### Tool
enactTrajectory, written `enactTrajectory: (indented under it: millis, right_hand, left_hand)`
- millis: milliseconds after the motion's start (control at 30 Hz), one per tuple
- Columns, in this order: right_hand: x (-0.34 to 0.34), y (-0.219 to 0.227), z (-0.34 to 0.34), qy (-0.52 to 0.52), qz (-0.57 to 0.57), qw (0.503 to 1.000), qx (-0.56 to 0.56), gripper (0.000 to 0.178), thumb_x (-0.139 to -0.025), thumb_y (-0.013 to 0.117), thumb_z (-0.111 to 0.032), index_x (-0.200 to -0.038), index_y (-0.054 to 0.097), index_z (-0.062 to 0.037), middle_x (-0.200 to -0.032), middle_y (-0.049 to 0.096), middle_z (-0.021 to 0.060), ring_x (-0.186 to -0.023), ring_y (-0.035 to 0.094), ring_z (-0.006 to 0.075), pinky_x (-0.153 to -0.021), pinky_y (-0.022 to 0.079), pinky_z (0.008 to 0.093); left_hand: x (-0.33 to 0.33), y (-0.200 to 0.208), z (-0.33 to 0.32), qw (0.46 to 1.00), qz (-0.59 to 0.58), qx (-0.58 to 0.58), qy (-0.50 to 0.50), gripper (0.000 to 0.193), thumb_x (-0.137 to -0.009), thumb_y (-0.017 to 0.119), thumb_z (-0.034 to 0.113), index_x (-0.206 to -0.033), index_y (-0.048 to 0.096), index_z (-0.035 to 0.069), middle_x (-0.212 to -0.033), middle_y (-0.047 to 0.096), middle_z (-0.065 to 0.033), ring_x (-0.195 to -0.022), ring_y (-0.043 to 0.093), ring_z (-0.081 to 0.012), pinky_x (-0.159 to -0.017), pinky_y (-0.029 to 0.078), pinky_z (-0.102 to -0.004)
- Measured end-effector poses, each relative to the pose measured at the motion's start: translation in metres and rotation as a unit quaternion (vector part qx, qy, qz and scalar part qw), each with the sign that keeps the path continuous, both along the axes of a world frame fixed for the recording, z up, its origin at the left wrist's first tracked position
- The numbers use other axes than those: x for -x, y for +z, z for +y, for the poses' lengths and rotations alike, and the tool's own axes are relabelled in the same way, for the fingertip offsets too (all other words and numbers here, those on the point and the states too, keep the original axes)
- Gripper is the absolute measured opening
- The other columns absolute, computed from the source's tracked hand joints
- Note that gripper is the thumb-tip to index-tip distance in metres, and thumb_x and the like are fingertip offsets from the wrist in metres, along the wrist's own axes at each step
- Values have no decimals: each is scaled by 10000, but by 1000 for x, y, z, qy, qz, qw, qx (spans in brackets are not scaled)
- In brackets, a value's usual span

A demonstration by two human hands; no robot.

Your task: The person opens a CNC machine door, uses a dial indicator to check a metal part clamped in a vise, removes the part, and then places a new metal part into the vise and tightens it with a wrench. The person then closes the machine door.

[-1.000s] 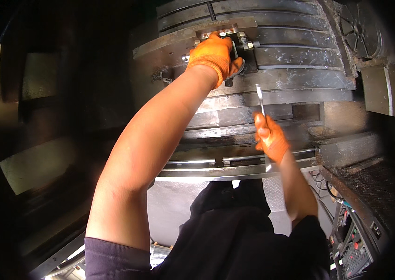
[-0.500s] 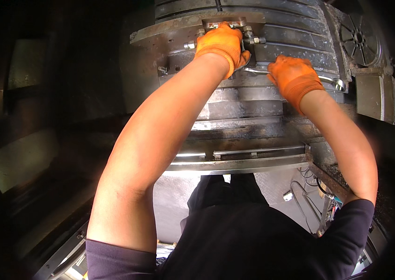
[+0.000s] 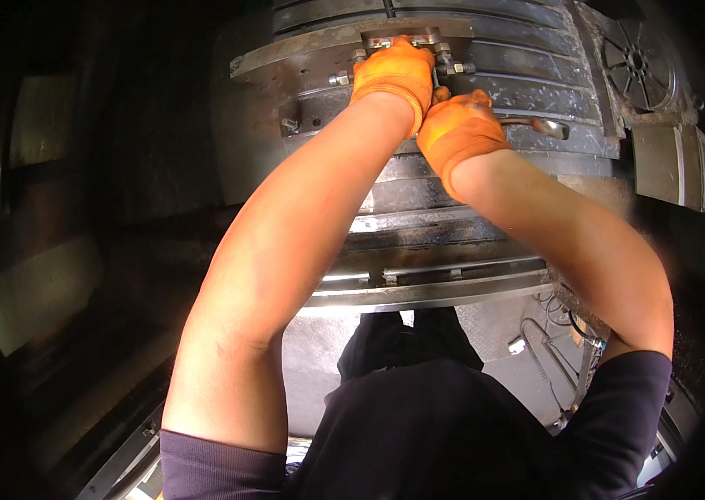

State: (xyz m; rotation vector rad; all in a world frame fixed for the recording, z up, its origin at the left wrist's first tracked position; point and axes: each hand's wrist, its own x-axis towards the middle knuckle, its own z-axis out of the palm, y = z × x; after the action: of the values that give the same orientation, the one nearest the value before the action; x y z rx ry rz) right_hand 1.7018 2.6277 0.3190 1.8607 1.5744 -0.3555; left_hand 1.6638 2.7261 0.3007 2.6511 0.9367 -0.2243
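Note:
Both my hands wear orange knitted gloves. My left hand (image 3: 394, 75) is curled over a metal fixture plate (image 3: 302, 54) that lies across the machine table. Its fingers are closed, but what they hold is hidden behind the hand. Small bolts with nuts (image 3: 456, 68) stick out just right of it, and another bolt (image 3: 340, 79) lies to its left. Close beside, almost touching the left wrist, my right hand (image 3: 461, 129) is closed around a wrench (image 3: 546, 127). The wrench's rounded end points right; its other end is covered by the glove.
A slotted metal machine table (image 3: 536, 62) spreads beneath the fixture. To the right are a round spoked part (image 3: 637, 68) and a grey box-shaped housing (image 3: 673, 167). A metal ledge (image 3: 427, 292) runs in front of my body, with a coiled cable (image 3: 540, 358) below at right.
My right hand has moved left with the wrench, up against the left wrist. The wrench's free end has shifted left and slightly up. My left hand has stayed nearly in place.

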Motion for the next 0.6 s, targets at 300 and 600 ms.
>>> enactTrajectory:
  millis: [300, 600]
  right_hand:
    - [-52, -217, -70, -200, 297, 878, -317, 199, -940, 586, -220, -961, 635, -28, -972, 685, 197, -960, 655, 395, -840, 513, 476]
    - [-26, -238, -82, -282, 372, 775, -426, 164, -931, 611, -195, -945, 604, -31, -903, 658, 238, -857, 623, 451, -759, 488, 523]
  left_hand:
    - [-8, -1, -3, 1000, -1, 15, -10, 372, -830, 725, 418, -1045, 711, 115, -1281, 566, -162, -1140, 608, -372, -955, 515, -458]
    - [0, 1, -1, 1000, 4, 0, 17, 349, -807, 734, 394, -1018, 710, 116, -1274, 571, -172, -1136, 606, -374, -963, 505, -452]
